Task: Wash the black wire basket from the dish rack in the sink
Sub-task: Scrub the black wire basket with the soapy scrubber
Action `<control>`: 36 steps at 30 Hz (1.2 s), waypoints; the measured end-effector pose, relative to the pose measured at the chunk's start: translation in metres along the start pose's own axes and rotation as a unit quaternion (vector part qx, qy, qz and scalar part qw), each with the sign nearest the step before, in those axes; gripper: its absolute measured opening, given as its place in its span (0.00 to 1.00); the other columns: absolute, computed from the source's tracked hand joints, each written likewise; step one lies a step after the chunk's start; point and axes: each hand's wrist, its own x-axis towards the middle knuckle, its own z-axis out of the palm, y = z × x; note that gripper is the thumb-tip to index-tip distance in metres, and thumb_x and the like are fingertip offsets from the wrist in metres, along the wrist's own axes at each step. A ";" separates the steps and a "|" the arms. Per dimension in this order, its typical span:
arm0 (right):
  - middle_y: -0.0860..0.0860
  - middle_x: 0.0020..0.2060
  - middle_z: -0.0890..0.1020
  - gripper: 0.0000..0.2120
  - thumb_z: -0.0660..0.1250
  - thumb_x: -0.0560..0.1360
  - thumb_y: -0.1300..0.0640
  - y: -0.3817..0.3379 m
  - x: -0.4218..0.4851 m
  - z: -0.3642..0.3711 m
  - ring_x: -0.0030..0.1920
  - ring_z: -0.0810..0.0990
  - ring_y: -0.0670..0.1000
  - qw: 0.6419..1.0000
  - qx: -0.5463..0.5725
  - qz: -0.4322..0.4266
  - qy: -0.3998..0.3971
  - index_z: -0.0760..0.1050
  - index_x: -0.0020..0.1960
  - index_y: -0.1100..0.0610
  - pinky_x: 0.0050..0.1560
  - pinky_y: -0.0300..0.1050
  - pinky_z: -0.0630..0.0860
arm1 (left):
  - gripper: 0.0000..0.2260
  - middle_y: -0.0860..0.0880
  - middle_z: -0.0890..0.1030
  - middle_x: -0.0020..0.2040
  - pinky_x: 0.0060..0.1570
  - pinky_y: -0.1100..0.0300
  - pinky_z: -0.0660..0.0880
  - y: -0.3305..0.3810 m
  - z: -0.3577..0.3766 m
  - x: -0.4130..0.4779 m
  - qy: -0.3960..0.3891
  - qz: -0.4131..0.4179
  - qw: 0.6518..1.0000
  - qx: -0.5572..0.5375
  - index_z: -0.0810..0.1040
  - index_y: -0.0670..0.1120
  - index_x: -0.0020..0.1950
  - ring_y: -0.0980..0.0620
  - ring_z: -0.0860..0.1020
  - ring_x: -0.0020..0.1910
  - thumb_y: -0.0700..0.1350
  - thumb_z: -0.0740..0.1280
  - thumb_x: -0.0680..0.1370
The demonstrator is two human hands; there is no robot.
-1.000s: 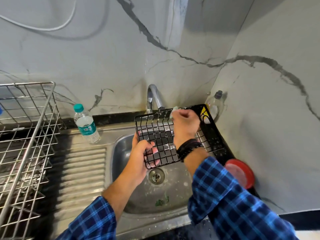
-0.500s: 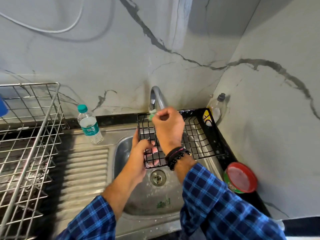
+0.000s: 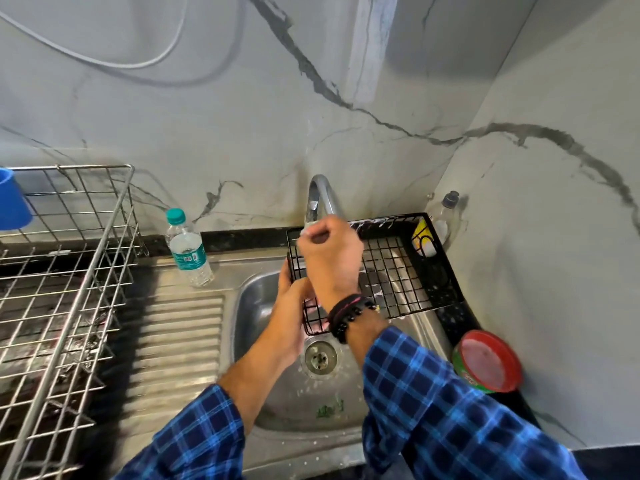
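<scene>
The black wire basket [image 3: 394, 271] is held over the steel sink [image 3: 256, 306], tilted, with its open side toward me and soap foam along its top rim. My left hand [image 3: 291, 306] grips its lower left edge from behind. My right hand [image 3: 329, 254] is closed around a small pale scrubber at the basket's upper left corner, just under the tap [image 3: 320, 195]. The scrubber is mostly hidden in my fist. No water stream is visible.
A steel dish rack [image 3: 69, 271] stands on the left with a blue cup [image 3: 12, 199] at its edge. A water bottle [image 3: 187, 251] stands behind the ribbed drainboard. A soap bottle [image 3: 443, 213] sits in the corner, and a red-lidded tub [image 3: 488, 362] lies right of the sink.
My right hand has slid with the scrubber from the middle of the basket's top rim leftward to the upper left corner. The left hand keeps its grip.
</scene>
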 end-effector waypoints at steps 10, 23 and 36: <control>0.44 0.42 0.83 0.08 0.74 0.74 0.61 -0.005 0.003 -0.008 0.40 0.81 0.37 0.993 0.047 0.012 -0.110 0.81 0.52 0.55 0.45 0.28 0.78 | 0.31 0.46 0.79 0.48 0.41 0.50 0.76 -0.007 -0.016 0.003 -0.009 0.002 1.000 0.024 0.70 0.64 0.69 0.44 0.75 0.50 0.41 0.65 0.69; 0.46 0.42 0.87 0.04 0.74 0.74 0.60 -0.003 -0.005 -0.034 0.45 0.86 0.43 0.971 0.057 0.041 -0.229 0.85 0.46 0.52 0.52 0.46 0.84 | 0.36 0.48 0.79 0.50 0.46 0.48 0.76 0.008 -0.028 0.000 -0.070 0.011 0.997 -0.001 0.64 0.63 0.75 0.50 0.77 0.48 0.53 0.76 0.71; 0.51 0.42 0.87 0.03 0.74 0.75 0.62 0.017 -0.023 -0.059 0.39 0.82 0.45 0.939 0.099 0.034 -0.328 0.85 0.48 0.60 0.47 0.39 0.81 | 0.26 0.46 0.85 0.43 0.31 0.61 0.74 0.014 -0.042 0.017 0.155 -0.005 0.987 -0.049 0.80 0.48 0.52 0.49 0.82 0.37 0.67 0.55 0.81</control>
